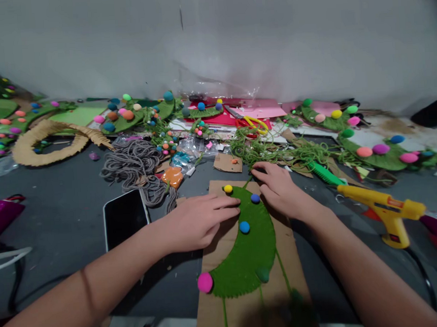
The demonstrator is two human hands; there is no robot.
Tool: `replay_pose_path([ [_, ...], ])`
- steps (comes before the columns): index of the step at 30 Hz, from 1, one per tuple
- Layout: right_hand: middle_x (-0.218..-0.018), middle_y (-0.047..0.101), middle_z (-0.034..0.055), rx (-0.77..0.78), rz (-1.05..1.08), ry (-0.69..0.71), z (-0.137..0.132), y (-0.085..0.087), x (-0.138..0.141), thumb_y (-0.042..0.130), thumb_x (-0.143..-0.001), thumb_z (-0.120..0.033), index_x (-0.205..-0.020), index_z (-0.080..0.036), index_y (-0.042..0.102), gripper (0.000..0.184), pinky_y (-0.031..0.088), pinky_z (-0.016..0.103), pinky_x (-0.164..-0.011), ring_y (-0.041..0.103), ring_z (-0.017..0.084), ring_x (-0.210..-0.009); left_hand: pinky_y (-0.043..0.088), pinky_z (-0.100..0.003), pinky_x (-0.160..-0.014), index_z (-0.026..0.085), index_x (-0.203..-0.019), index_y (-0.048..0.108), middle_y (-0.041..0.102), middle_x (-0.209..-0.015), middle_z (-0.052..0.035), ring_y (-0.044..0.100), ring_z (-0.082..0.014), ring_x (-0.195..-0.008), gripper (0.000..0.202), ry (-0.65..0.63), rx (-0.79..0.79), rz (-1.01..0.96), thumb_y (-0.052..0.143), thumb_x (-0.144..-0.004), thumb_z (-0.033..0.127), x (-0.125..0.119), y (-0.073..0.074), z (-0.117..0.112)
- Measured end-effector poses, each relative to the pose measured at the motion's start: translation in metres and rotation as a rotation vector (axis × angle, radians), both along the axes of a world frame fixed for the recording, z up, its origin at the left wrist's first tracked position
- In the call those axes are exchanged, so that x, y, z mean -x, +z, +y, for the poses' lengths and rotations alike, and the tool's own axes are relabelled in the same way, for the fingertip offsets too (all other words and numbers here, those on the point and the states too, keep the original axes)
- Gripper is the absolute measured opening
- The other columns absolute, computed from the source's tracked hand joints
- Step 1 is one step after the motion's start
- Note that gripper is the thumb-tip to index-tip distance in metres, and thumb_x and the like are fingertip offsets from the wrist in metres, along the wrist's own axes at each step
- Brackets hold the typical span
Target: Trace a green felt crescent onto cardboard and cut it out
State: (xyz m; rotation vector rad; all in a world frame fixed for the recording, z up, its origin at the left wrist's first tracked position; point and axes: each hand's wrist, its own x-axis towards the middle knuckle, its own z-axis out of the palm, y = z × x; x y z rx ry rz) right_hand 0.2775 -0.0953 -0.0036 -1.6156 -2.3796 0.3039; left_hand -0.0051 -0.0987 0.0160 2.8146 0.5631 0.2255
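Observation:
A green felt crescent [255, 240] lies on a brown cardboard piece [212, 302] in front of me. Yellow [228, 188], blue [244, 227] and pink [205, 282] pom-poms sit along its edge and face. My left hand [196, 219] is open, its fingers stretched flat over the crescent's upper left edge. At the upper right edge is my right hand [277, 187], fingers extended and slightly apart, with the fingertips by a green cord [248, 182] at the top. Whether they touch the cord is unclear. More green cords [225, 316] hang from the lower edge.
A yellow glue gun [389, 210] lies to the right, its black cable trailing down. On the left is a phone [125, 216]. Grey yarn [131, 161], green yarn [258, 146], yellow-handled scissors [251, 122], a beige wrapped ring [51, 156] and other decorated crescents [377, 154] crowd the back.

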Motion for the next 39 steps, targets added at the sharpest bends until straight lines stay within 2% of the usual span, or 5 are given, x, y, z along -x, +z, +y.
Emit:
replay_pose_path([
  [13, -0.149, 0.059, 0.0223, -0.108, 0.072, -0.023, -0.004, -0.008, -0.009, 0.042, -0.098, -0.015, -0.146, -0.011, 0.064, 0.053, 0.044, 0.06, -0.116, 0.054, 0.038, -0.14, 0.06, -0.042, -0.105, 0.016, -0.139, 0.068, 0.066, -0.152, -0.0066, 0.071, -0.0276, -0.125, 0.051, 0.004, 0.1, -0.025, 0.043, -0.096, 0.009, -0.002, 0.004, 0.0],
  [21, -0.099, 0.071, 0.0088, -0.297, 0.449, -0.12, 0.001, 0.004, -0.013, 0.061, -0.102, -0.025, -0.099, -0.02, 0.068, 0.009, 0.054, 0.038, -0.087, 0.067, 0.025, -0.096, 0.061, -0.042, -0.105, 0.018, -0.137, 0.069, 0.067, -0.151, -0.0051, 0.072, -0.0271, -0.124, 0.051, 0.022, 0.121, -0.059, 0.044, -0.094, 0.008, -0.002, 0.004, 0.003],
  [24, -0.087, 0.066, 0.0044, -0.27, 0.479, -0.149, -0.003, 0.01, -0.008, 0.064, -0.102, -0.028, -0.089, -0.022, 0.061, 0.014, 0.05, 0.033, -0.077, 0.064, 0.021, -0.083, 0.062, -0.044, -0.102, 0.02, -0.138, 0.069, 0.066, -0.153, -0.004, 0.073, -0.0277, -0.124, 0.051, 0.014, 0.102, -0.062, 0.043, -0.095, 0.009, 0.001, 0.0, 0.004],
  [31, -0.078, 0.062, 0.0003, -0.114, 0.483, -0.17, -0.014, 0.023, 0.003, 0.05, -0.107, -0.032, -0.092, -0.024, 0.056, 0.019, 0.043, 0.029, -0.068, 0.059, 0.018, -0.072, 0.061, -0.038, -0.102, 0.025, -0.138, 0.066, 0.07, -0.148, -0.0015, 0.074, -0.0229, -0.123, 0.052, -0.023, 0.116, -0.182, 0.046, -0.093, 0.007, 0.006, -0.004, 0.006],
  [39, -0.075, 0.063, 0.0011, 0.006, 0.409, -0.211, -0.01, 0.015, 0.002, 0.046, -0.106, -0.039, -0.092, -0.025, 0.055, 0.022, 0.038, 0.03, -0.068, 0.058, 0.02, -0.068, 0.059, -0.031, -0.101, 0.021, -0.132, 0.066, 0.076, -0.135, -0.0065, 0.074, -0.0204, -0.12, 0.049, -0.05, 0.082, -0.324, 0.047, -0.091, 0.003, 0.005, -0.002, 0.009],
])
